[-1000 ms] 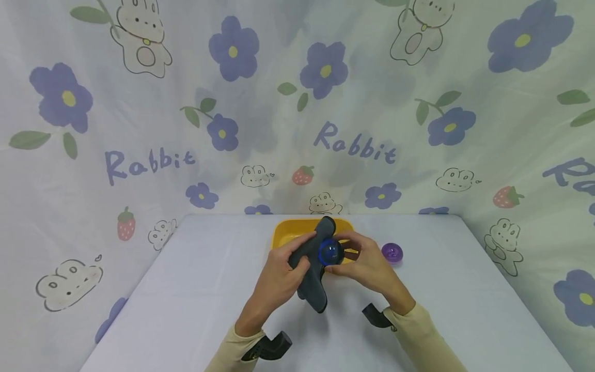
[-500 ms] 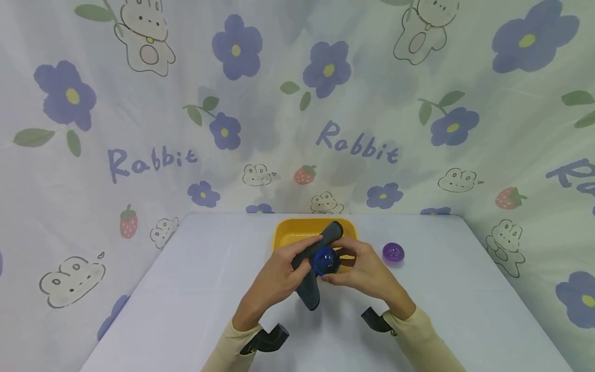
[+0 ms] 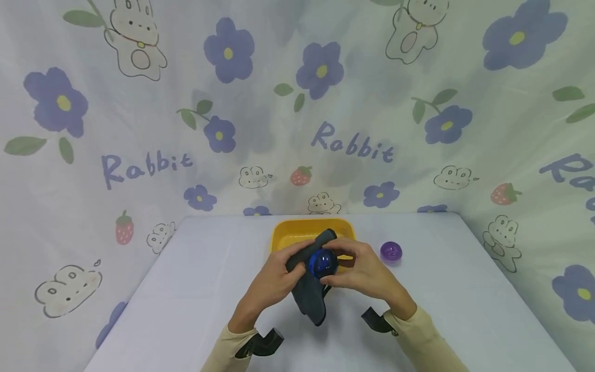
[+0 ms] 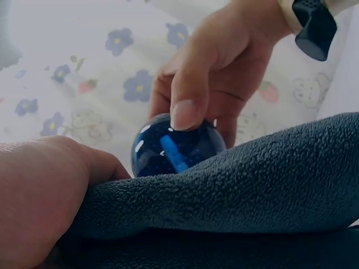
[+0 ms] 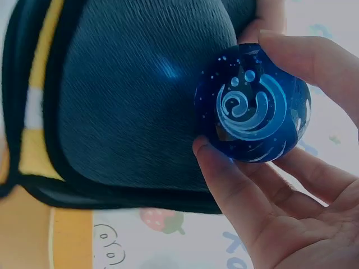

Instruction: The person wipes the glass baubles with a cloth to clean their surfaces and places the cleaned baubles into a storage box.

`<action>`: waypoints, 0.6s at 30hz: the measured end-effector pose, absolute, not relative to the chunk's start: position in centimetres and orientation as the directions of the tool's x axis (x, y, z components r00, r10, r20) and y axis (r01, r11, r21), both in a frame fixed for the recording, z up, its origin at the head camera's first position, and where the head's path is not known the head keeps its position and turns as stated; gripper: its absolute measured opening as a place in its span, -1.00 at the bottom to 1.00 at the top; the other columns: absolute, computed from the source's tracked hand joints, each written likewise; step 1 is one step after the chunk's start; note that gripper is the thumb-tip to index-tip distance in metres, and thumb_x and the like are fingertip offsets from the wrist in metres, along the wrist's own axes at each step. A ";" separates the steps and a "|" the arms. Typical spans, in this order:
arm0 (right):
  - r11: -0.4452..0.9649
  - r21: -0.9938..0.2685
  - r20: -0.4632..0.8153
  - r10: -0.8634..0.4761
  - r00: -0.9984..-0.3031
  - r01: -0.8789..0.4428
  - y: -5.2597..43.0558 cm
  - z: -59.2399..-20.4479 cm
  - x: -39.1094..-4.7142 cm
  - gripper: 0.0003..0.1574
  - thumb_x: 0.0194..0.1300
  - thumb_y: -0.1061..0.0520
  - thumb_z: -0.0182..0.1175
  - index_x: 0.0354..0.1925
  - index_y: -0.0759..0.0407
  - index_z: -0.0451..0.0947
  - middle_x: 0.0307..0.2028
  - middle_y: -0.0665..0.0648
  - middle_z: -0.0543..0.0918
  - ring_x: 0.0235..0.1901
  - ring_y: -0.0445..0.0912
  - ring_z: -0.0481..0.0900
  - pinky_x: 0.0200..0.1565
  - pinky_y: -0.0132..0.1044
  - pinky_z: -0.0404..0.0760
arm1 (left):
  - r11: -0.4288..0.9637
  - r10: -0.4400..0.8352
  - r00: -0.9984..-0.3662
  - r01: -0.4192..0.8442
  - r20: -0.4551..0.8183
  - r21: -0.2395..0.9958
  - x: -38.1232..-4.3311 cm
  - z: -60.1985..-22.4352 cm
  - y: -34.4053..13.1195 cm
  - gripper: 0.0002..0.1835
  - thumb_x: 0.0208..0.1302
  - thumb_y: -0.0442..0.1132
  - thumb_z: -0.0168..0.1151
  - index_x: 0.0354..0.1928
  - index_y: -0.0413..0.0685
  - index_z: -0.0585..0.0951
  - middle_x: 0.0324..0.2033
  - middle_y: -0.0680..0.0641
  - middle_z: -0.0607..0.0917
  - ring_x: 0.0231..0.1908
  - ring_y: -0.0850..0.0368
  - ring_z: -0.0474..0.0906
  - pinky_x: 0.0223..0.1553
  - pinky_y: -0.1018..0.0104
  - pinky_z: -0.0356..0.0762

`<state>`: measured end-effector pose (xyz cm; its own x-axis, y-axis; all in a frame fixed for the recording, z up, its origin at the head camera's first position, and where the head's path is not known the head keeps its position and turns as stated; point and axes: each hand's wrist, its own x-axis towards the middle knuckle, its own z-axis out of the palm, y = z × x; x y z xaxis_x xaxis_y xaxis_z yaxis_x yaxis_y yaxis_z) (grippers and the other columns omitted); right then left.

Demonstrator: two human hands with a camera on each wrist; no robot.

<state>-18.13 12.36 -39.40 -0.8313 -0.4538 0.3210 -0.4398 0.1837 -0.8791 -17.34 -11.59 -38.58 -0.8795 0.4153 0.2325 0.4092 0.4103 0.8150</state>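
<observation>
My right hand (image 3: 360, 263) holds a clear blue glass ball (image 5: 252, 103) between thumb and fingers. A pale swirl and small bubbles show inside the ball. My left hand (image 3: 274, 274) grips a folded dark blue-grey cloth (image 3: 309, 294) with thumb and fingers. In the left wrist view the plush cloth (image 4: 241, 185) covers the lower part of the ball (image 4: 157, 145). The right wrist view shows the cloth (image 5: 140, 112) spread beside the ball, with a black border along its edge. In the head view the ball lies against the cloth's right side.
Behind the hands stands a yellow basin (image 3: 279, 230), partly hidden by the cloth and fingers. A small purple glass-like round piece (image 3: 391, 251) lies on the white table (image 3: 209, 274) to the right. A patterned curtain (image 3: 260, 113) hangs behind the table.
The cloth has tilted and shifted slightly left and down in the head view, and the ball has moved left and down with it. Both hands keep their hold.
</observation>
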 end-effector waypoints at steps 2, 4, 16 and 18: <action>0.180 -0.879 0.324 -0.454 -0.830 -0.442 12.4 -39.4 -18.2 -0.27 0.02 0.14 0.61 0.18 0.11 0.61 0.14 0.13 0.67 0.03 0.04 0.72 0.07 -0.21 0.72 | 0.408 0.416 -0.887 0.380 0.202 0.830 -17.3 -38.7 -11.7 -0.43 0.40 -0.37 0.07 0.44 0.04 0.49 0.25 -0.08 0.65 -0.04 0.08 0.58 0.00 0.31 0.60; 0.183 -0.877 0.326 -0.452 -0.830 -0.444 12.6 -39.4 -18.3 -0.28 0.03 0.14 0.60 0.18 0.10 0.61 0.15 0.13 0.67 0.03 0.03 0.71 0.08 -0.19 0.72 | 0.397 0.424 -0.890 0.350 0.168 0.848 -17.3 -38.9 -11.9 -0.43 0.40 -0.36 0.07 0.45 0.02 0.48 0.28 -0.09 0.63 0.07 0.05 0.59 0.15 0.17 0.61; 0.235 -0.867 0.299 -0.460 -0.836 -0.440 13.5 -39.8 -18.9 -0.28 0.06 0.11 0.59 0.20 0.09 0.62 0.12 0.14 0.67 0.05 0.02 0.68 0.15 -0.10 0.69 | 0.186 0.461 -0.887 0.141 0.041 0.972 -17.6 -39.9 -13.8 -0.44 0.43 -0.37 0.06 0.47 -0.10 0.44 0.42 -0.26 0.50 0.27 -0.08 0.56 0.08 0.30 0.66; 0.254 -0.861 0.294 -0.459 -0.838 -0.441 13.7 -39.6 -19.0 -0.27 0.05 0.09 0.60 0.21 0.08 0.62 0.12 0.13 0.67 0.05 0.03 0.68 0.16 -0.10 0.69 | 0.124 0.464 -0.886 0.090 0.023 0.988 -17.7 -39.9 -14.1 -0.44 0.44 -0.38 0.05 0.47 -0.13 0.43 0.42 -0.28 0.49 0.16 0.04 0.65 0.01 0.35 0.68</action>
